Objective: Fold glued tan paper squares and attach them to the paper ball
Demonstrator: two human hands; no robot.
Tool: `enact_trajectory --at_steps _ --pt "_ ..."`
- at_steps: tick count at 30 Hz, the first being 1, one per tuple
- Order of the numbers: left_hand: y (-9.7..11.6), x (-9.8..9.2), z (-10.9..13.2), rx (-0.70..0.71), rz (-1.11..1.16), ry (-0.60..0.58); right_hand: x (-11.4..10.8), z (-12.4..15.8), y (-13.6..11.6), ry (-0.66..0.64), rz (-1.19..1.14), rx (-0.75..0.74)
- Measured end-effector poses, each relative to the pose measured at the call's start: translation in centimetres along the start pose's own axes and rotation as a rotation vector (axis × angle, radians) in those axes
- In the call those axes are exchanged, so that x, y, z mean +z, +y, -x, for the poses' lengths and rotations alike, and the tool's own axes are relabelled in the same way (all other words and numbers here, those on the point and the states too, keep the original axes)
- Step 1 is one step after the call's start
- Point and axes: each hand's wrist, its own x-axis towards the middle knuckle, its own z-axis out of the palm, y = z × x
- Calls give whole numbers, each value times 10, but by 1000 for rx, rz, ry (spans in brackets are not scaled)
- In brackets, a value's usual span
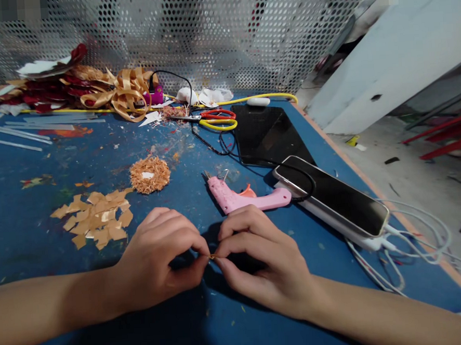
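My left hand (pixel 161 255) and my right hand (pixel 267 261) meet low in the middle of the head view. Thumb and forefinger of each are pinched on a tiny gold ribbon piece (pixel 212 256), mostly hidden by the fingertips. Beyond the left hand lies a loose pile of cut gold ribbon pieces (pixel 98 217). Behind that sits a round, shaggy orange-gold rosette (pixel 150 175) with a white centre. A pink glue gun (pixel 245 195) lies on its side just past my right hand, nozzle to the left.
The blue table (pixel 177 326) carries a phone on a white block (pixel 333 197) with white cables, a black tablet (pixel 270 131) and red-and-yellow scissors (pixel 217 119). Clear glue sticks (pixel 27 134), gold ribbon (pixel 132 90) and scraps lie along the perforated metal screen (pixel 206 33).
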Motion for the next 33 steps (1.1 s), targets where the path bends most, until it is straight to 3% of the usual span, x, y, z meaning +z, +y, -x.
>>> enact_trajectory --at_steps 33 --pt "-1 3 2 43 -67 -16 2 2 1 -74 30 -73"
